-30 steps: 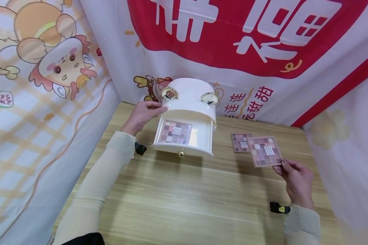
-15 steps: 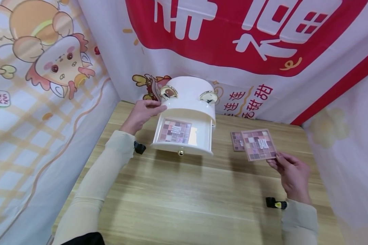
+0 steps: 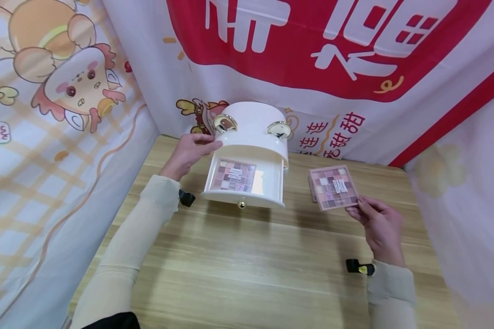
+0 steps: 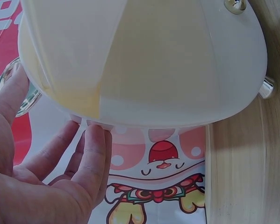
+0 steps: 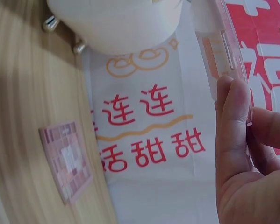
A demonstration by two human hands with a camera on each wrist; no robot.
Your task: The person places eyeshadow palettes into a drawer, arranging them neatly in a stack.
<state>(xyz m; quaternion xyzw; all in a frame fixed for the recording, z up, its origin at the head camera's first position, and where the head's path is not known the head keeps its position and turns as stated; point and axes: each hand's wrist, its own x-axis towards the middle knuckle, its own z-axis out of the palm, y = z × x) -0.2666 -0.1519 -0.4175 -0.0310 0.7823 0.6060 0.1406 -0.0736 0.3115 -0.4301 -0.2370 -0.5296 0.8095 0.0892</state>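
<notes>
A white storage box (image 3: 253, 121) with two gold-rimmed round eyes has its front drawer (image 3: 267, 201) pulled out. An eyeshadow palette (image 3: 233, 176) lies flat in the drawer's left part. My left hand (image 3: 188, 153) rests its thumb and fingertips against the box's left side; in the left wrist view, the fingers (image 4: 90, 154) are extended to the wall. With my right hand (image 3: 378, 224), I pinch the lower right corner of another eyeshadow palette (image 3: 337, 188), tilted above the table. It mostly covers a further palette (image 5: 67, 161) on the table.
The wooden table (image 3: 247, 265) meets a printed cloth backdrop (image 3: 148, 68) behind the box. Another cloth hangs along the right side (image 3: 457, 196). Short gold feet (image 5: 79, 45) hold the box up.
My right hand has carried its palette leftward and slightly away from me, covering more of the palette on the table. My left hand, the box and the drawer keep their places.
</notes>
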